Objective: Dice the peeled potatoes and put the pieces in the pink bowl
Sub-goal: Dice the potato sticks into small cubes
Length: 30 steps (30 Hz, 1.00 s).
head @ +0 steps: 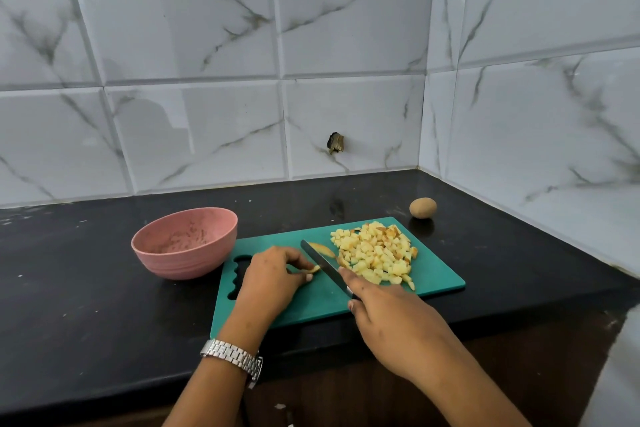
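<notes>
Pinching potato strip (313, 269) mid cutting board (311, 305) with left hand (273, 274) | gripping knife (323, 263) in right hand (391, 319), blade against strip | diced pile (375, 255) near board's far-right corner | pink bowl (185, 241) beside far-left corner

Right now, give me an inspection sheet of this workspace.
Surface: black stone counter; teal plastic cutting board lies on it.
Job's things: pile of diced yellow potato on the board's right part; pink round bowl left of the board, no dice seen inside; black-bladed knife beside a potato slice.
Clutter: whole brown potato on the counter behind the board.
Hands: left hand pinches a potato strip; right hand grips the knife handle.
Cables: nothing seen.
Surroundings: white marble-look wall tiles, one with a dark hole.
</notes>
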{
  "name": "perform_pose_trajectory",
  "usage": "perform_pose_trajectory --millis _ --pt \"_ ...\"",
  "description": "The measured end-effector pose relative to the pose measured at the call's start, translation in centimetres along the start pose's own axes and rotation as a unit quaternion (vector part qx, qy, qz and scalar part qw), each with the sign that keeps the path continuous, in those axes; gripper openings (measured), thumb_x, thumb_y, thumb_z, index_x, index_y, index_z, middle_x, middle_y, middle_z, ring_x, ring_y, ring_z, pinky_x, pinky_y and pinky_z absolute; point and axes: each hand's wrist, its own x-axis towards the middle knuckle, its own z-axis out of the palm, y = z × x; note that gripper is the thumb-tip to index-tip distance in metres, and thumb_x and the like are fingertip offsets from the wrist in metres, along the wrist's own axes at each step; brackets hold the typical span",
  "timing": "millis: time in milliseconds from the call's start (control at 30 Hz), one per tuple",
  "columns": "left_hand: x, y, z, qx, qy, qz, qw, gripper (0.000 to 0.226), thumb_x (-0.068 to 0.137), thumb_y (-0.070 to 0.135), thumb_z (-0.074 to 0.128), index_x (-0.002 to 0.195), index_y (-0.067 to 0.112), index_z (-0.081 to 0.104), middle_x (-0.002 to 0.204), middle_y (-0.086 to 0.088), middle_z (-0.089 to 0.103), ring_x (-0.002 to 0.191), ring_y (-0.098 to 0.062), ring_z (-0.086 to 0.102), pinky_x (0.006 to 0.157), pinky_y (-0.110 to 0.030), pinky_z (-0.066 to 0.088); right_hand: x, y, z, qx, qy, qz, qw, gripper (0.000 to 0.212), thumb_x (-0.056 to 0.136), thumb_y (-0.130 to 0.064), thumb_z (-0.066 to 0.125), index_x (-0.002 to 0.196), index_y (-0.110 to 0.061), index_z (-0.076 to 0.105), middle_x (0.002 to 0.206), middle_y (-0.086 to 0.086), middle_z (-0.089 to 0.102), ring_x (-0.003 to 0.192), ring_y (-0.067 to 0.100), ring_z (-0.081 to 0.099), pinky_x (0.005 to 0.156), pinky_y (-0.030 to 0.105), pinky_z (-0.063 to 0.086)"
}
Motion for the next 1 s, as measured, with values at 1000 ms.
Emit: perform_pose_trajectory --millis 1000 --pt "-1.4 0.0 1.9 0.029 0.132 0.032 0.99 0.011 0.092 0.023 0.06 0.093 0.029 0.069 0.093 0.013 0.064 0.084 -0.003 0.052 0.072 -0.019 0.041 -0.9 -0.6 0.0 -0.07 -0.032 0.027 0.997 0.053 0.108 -0.035 0.025 0.155 -0.043 0.002 0.099 -0.002 0.048 0.083 0.014 0.048 0.07 0.033 0.042"
